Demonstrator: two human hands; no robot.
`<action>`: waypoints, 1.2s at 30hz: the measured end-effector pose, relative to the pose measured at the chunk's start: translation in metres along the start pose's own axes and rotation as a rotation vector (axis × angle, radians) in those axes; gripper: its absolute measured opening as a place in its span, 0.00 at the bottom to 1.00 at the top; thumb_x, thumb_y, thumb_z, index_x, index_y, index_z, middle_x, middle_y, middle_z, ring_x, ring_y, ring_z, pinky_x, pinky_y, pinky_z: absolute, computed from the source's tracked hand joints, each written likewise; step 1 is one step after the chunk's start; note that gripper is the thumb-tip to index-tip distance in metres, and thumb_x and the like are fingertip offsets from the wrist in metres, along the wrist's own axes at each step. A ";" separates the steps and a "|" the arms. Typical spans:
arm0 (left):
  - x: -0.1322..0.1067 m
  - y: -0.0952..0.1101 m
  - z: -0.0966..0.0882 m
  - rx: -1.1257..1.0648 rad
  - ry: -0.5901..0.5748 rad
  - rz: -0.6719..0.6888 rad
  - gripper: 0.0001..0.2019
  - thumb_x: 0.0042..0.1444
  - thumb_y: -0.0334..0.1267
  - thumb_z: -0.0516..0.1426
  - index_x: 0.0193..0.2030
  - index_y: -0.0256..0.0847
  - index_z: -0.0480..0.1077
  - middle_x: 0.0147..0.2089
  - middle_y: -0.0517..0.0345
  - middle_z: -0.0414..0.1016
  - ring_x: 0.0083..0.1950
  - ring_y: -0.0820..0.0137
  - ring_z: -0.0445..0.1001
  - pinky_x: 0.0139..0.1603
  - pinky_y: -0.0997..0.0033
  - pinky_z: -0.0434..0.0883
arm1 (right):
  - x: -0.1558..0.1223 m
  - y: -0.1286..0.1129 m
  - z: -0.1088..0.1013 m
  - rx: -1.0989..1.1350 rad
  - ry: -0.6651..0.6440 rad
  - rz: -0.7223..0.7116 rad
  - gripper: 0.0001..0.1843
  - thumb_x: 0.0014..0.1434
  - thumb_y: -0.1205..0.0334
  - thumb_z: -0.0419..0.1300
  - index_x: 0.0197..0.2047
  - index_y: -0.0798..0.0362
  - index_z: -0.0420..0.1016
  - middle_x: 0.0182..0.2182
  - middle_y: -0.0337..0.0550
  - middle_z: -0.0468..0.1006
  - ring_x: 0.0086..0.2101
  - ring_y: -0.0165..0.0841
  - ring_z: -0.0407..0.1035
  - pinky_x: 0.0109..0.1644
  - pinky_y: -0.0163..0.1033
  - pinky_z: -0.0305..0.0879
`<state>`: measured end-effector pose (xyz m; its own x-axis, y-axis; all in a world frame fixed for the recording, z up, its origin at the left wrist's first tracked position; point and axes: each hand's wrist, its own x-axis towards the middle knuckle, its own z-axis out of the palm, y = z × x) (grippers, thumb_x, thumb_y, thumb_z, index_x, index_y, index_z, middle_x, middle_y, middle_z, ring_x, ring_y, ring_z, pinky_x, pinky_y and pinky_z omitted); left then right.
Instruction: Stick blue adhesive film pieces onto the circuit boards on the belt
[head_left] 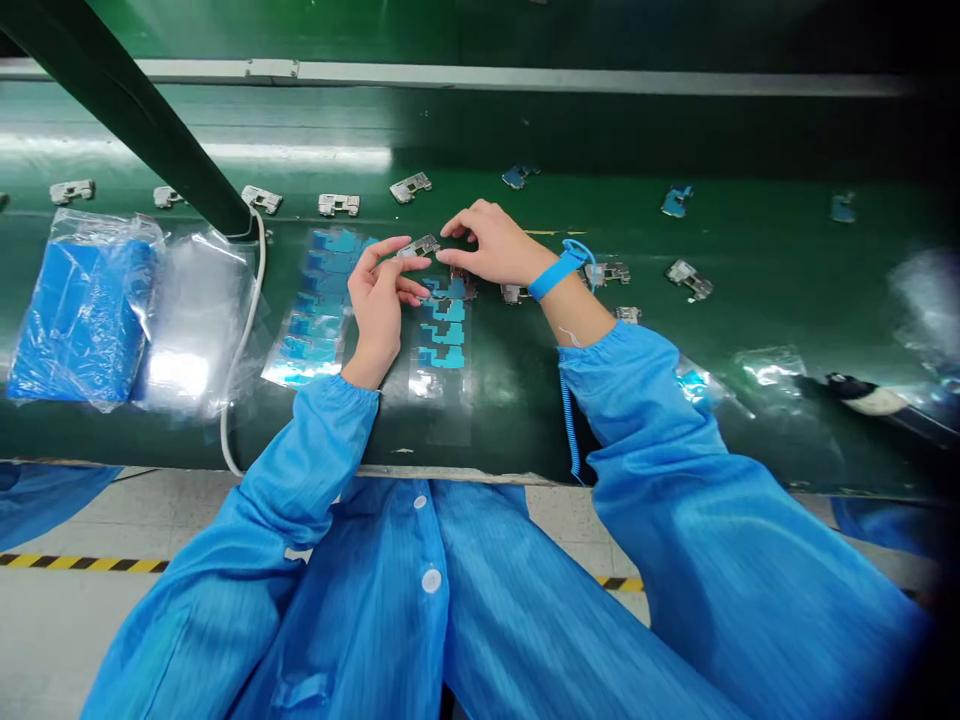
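**Q:** Which operation is in hand, and where is the part?

**A:** I am working on a small metal bracket (418,245), held up just above a sheet of die-cut blue film (442,335). The sheet lies on the green conveyor belt (510,405), with a second sheet (315,300) to its left.

**Q:** State of the hands?

**A:** My left hand (379,305) is partly closed, its fingertips on the bracket's near end. My right hand (495,250) is curled in at the far end; I cannot confirm contact there. Neither hand is clenched. A blue wrist strap (551,272) is on my right wrist.

**Q:** What does the next move call for?

**A:** A steady hold, with the bracket kept level above the film.

**Q:** What is hard to make out?

**A:** My fingers hide parts of the bracket, and its underside is out of view. My hands also cover the upper part of the sheet.
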<state>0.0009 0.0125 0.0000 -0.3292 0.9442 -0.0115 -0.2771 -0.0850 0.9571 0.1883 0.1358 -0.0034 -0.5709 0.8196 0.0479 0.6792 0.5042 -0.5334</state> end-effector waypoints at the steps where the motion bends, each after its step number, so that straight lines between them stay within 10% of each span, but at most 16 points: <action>1: 0.000 0.001 0.001 -0.006 0.004 0.000 0.03 0.68 0.37 0.61 0.47 0.47 0.77 0.39 0.60 0.89 0.24 0.77 0.78 0.26 0.77 0.73 | 0.007 -0.003 0.005 -0.012 0.002 -0.015 0.22 0.70 0.48 0.69 0.61 0.50 0.82 0.59 0.58 0.78 0.61 0.55 0.69 0.71 0.61 0.67; 8: 0.000 0.004 0.001 -0.013 0.051 0.004 0.05 0.68 0.33 0.59 0.44 0.46 0.76 0.37 0.62 0.87 0.23 0.77 0.76 0.25 0.76 0.70 | 0.058 -0.012 0.005 -0.115 -0.145 0.007 0.30 0.60 0.36 0.77 0.53 0.51 0.82 0.60 0.61 0.74 0.64 0.63 0.63 0.69 0.67 0.64; 15: 0.001 -0.001 0.000 -0.027 0.035 -0.009 0.07 0.67 0.30 0.57 0.43 0.44 0.76 0.36 0.61 0.86 0.23 0.78 0.75 0.25 0.77 0.68 | 0.110 0.012 -0.001 -0.113 0.010 0.195 0.26 0.74 0.48 0.64 0.72 0.43 0.76 0.73 0.57 0.70 0.72 0.62 0.56 0.74 0.72 0.57; 21: 0.005 -0.004 -0.005 -0.015 0.027 0.004 0.06 0.67 0.31 0.58 0.42 0.44 0.77 0.36 0.59 0.85 0.24 0.77 0.76 0.25 0.76 0.68 | 0.123 0.028 -0.013 -0.024 0.032 0.247 0.20 0.59 0.55 0.81 0.48 0.53 0.82 0.54 0.57 0.83 0.56 0.49 0.73 0.63 0.59 0.70; 26: 0.013 -0.007 -0.012 0.036 0.053 0.105 0.24 0.59 0.25 0.64 0.60 0.47 0.75 0.65 0.51 0.83 0.45 0.73 0.84 0.42 0.75 0.78 | 0.086 0.000 -0.041 0.290 -0.081 -0.008 0.17 0.50 0.55 0.86 0.35 0.50 0.85 0.30 0.41 0.83 0.32 0.36 0.70 0.43 0.48 0.70; 30: 0.013 -0.011 -0.015 0.026 -0.362 -0.046 0.49 0.57 0.30 0.72 0.82 0.52 0.59 0.62 0.50 0.86 0.55 0.60 0.87 0.61 0.60 0.82 | 0.026 -0.046 -0.057 0.292 -0.470 -0.220 0.18 0.64 0.42 0.75 0.45 0.48 0.91 0.35 0.42 0.86 0.34 0.37 0.75 0.42 0.46 0.71; 33: 0.010 -0.011 -0.014 -0.044 -0.455 -0.199 0.52 0.60 0.39 0.74 0.86 0.46 0.53 0.50 0.51 0.89 0.49 0.57 0.89 0.64 0.52 0.83 | -0.023 -0.064 -0.049 0.172 -0.097 -0.296 0.16 0.67 0.47 0.74 0.51 0.47 0.87 0.48 0.48 0.86 0.44 0.41 0.77 0.46 0.48 0.74; 36: 0.008 -0.008 -0.012 -0.096 -0.316 -0.229 0.34 0.65 0.37 0.69 0.76 0.44 0.66 0.51 0.50 0.90 0.46 0.62 0.89 0.61 0.56 0.84 | -0.075 -0.061 -0.021 0.101 0.350 -0.221 0.12 0.76 0.53 0.65 0.56 0.48 0.81 0.52 0.54 0.82 0.46 0.43 0.76 0.48 0.52 0.76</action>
<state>-0.0098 0.0166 -0.0108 0.0410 0.9922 -0.1174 -0.3989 0.1240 0.9086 0.1994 0.0496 0.0437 -0.4953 0.7463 0.4447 0.4994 0.6634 -0.5572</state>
